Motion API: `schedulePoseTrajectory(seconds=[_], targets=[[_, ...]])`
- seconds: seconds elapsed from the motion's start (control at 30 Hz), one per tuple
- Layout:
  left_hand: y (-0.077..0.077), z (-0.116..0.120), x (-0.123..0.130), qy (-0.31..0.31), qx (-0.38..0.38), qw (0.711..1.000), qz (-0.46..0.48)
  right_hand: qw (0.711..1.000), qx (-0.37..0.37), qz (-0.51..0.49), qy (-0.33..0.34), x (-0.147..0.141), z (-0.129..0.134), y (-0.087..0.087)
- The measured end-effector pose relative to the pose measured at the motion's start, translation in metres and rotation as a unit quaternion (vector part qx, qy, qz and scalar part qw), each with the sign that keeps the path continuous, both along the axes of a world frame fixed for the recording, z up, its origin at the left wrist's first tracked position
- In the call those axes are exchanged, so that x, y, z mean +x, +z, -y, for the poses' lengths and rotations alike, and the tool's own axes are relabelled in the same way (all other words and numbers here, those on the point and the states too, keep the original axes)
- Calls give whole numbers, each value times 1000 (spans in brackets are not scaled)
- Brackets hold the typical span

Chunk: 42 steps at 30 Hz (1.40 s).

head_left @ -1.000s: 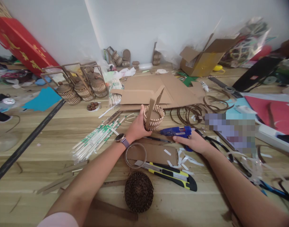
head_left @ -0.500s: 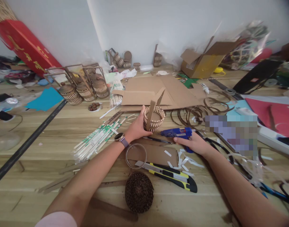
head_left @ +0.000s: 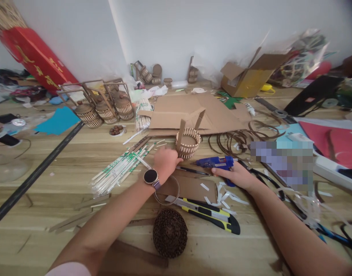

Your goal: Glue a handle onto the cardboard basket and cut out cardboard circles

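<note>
A person works at a wooden desk with two bare hands. The small basket, made of pale short sticks with brown bands, stands upright near the middle of the desk, just in front of a large flat cardboard sheet. Two brown strips rise from the basket, one on its left side and one at its back right. The left hand, with a round watch on its wrist, is beside the lower left of the basket. Its fingers are bent and partly hidden, the thumb pointing to the base, so one cannot tell whether they grip the basket. The right hand is closed around a blue glue gun, whose nozzle points to the left, near the foot of the basket. Below the nozzle lies a dark pen. Nearer to the person there are a clear ring, a yellow and black cutter and a brown coil. Wrapped sticks lie to the left of the left hand, and white paper strips below the glue gun.
</note>
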<state>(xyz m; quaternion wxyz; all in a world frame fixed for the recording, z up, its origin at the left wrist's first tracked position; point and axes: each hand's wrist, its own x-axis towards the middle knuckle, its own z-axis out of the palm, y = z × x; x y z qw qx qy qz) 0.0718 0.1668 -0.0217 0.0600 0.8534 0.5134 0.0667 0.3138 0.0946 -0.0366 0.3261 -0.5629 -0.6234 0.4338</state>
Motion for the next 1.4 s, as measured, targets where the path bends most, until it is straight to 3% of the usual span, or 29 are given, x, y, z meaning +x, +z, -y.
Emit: schedulePoseTrajectory(seconds=[0.33,0.67,0.9,1.17,1.4], targets=[[1,-3,-3,-22,-30,997,-61,1000,-3,3,-10,1,0,-3],[-6,-1,-7,-8,-41,997,-65,1000,-5,7,-15,0,0,-2],[-1,4,-7,-24,-49,997,-62,1000,-5,2,-13,-1,0,-2],[3,8,-7,-33,-50,998,-36,1000,-8,-2,-10,0,-1,-4],[17,15,-22,26,7,998,57,1000,-3,3,-3,2,-2,-5]])
